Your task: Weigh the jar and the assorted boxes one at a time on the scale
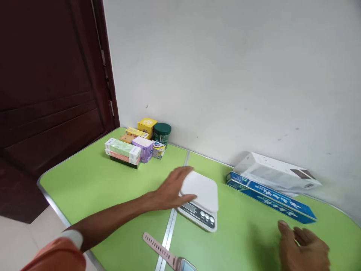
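Plainly, a flat white scale (201, 190) is seen in the middle of the frame, set on the green table (237, 241). Its smooth top is rounded at the corners, and a small grey screen (189, 206) and three round white buttons (207, 216) are set along its front. Its left edge is covered by the left hand (173, 190), whose thumb and fingers are spread apart. At lower right, the right hand (303, 246) is blurred; whether its fingers are closed cannot be told. White writing is printed on the blue box (270, 196) at right, too blurry to be read.
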Demonstrator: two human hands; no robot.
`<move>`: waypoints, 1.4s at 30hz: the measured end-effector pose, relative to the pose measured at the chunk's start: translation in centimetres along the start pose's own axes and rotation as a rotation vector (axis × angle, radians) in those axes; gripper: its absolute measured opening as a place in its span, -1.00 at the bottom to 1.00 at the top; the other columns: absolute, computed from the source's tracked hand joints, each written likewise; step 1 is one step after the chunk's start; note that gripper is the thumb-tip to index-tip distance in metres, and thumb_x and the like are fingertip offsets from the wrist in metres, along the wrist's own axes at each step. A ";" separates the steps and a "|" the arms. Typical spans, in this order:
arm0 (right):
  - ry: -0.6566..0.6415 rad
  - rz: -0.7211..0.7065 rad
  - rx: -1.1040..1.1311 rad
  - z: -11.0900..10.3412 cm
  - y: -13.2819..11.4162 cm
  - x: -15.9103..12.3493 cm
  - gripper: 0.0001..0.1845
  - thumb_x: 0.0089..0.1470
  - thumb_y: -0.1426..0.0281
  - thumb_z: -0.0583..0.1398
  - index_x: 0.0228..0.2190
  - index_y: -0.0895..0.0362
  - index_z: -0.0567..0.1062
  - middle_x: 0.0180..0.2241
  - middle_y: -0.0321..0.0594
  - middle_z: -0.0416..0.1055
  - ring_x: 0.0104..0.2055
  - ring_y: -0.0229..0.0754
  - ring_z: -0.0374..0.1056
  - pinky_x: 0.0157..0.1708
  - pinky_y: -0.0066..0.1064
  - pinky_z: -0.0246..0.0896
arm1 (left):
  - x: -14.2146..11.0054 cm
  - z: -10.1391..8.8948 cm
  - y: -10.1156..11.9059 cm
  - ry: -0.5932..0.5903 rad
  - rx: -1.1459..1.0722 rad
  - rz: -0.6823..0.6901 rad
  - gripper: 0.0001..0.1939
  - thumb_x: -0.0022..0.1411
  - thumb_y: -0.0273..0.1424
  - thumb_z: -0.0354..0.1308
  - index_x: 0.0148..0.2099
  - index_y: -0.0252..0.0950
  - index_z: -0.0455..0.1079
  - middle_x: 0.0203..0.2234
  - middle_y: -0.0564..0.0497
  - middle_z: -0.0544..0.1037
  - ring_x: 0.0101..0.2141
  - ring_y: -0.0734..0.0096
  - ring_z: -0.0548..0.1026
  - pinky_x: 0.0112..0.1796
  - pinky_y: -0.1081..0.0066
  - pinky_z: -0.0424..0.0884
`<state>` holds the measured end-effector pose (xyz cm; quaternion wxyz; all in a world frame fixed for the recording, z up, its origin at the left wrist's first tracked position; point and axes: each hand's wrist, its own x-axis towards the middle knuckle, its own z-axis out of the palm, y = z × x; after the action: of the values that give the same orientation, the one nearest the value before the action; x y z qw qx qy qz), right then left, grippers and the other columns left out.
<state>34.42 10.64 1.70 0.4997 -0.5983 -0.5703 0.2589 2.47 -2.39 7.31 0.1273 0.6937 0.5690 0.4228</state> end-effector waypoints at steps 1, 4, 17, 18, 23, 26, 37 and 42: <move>0.005 -0.010 -0.026 1.1 -2.1 -1.4 -0.10 0.02 -0.29 0.15 0.22 -0.03 0.41 0.21 0.37 0.33 0.23 0.51 0.31 0.11 0.49 0.07 | -1.9 -2.2 -1.0 0.119 0.072 -0.053 -0.16 0.31 -0.11 0.22 0.49 -0.23 -0.02 0.38 -0.26 0.22 0.39 0.02 0.18 0.38 0.07 0.16; -0.109 -0.206 0.060 6.2 -8.5 -6.1 -0.14 0.09 -0.23 0.14 0.24 0.01 0.38 0.27 0.15 0.33 0.20 0.37 0.38 0.08 0.30 0.31 | -5.8 -8.7 -5.0 0.616 0.320 -0.267 -0.18 0.38 -0.09 0.12 0.49 -0.32 -0.10 0.42 -0.34 0.11 0.43 -0.03 0.06 0.42 0.00 -0.02; -0.811 -0.164 0.422 28.9 -19.5 -21.2 -0.02 0.22 -0.16 0.15 0.45 0.07 0.07 0.49 -0.10 -0.03 0.53 0.07 -0.14 0.47 0.08 -0.24 | -8.7 -17.2 -14.4 0.866 0.257 -0.677 -0.39 0.45 -0.02 -0.13 0.34 -0.30 0.20 0.29 -0.29 0.39 0.32 -0.02 0.29 0.34 -0.03 0.12; -0.804 -0.159 0.438 29.1 -20.0 -21.5 -0.02 0.23 -0.16 0.14 0.46 0.06 0.04 0.49 -0.12 -0.04 0.54 0.06 -0.15 0.48 0.07 -0.26 | -8.6 -17.2 -14.2 0.874 0.266 -0.673 -0.41 0.45 -0.02 -0.14 0.31 -0.28 0.22 0.26 -0.28 0.42 0.29 0.00 0.32 0.32 -0.01 0.17; -0.760 -0.196 0.567 26.9 -21.4 -21.6 -0.13 0.29 -0.06 0.15 0.46 -0.02 0.05 0.46 -0.20 0.08 0.51 0.00 -0.05 0.46 -0.04 -0.12 | -8.7 -16.6 -12.1 0.939 0.398 -0.494 -0.43 0.45 -0.01 -0.10 0.27 -0.29 0.25 0.23 -0.29 0.43 0.29 -0.02 0.32 0.32 0.00 0.16; -0.682 -0.185 0.529 23.7 -20.8 -20.0 -0.12 0.27 -0.05 0.18 0.45 -0.04 0.06 0.47 -0.22 0.06 0.51 0.04 -0.04 0.45 -0.03 -0.08 | -8.7 -14.7 -10.0 0.888 0.340 -0.373 -0.38 0.45 0.01 -0.09 0.34 -0.28 0.20 0.25 -0.28 0.41 0.30 -0.02 0.32 0.31 0.01 0.18; -0.260 -0.042 0.132 7.2 -11.6 -10.9 -0.09 0.20 -0.20 0.10 0.40 0.00 0.21 0.41 -0.07 0.19 0.42 0.20 0.13 0.38 0.04 0.01 | -5.9 0.3 -3.6 0.206 -0.018 -0.182 -0.24 0.45 -0.04 -0.05 0.52 -0.25 -0.11 0.45 -0.25 0.14 0.45 0.01 0.08 0.40 -0.05 0.02; -0.305 0.023 0.142 5.8 -7.2 -10.2 -0.14 0.24 -0.19 0.07 0.36 0.04 0.28 0.37 0.00 0.26 0.38 0.19 0.19 0.36 0.07 0.01 | -5.3 3.6 -3.2 0.094 -0.044 -0.232 -0.25 0.45 -0.05 -0.05 0.52 -0.27 -0.07 0.46 -0.28 0.12 0.45 0.02 0.07 0.40 -0.05 -0.02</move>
<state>24.12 1.71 3.31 0.4453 -0.5218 -0.6131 0.3919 2.95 -4.98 0.64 0.1638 0.5996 0.6414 0.4498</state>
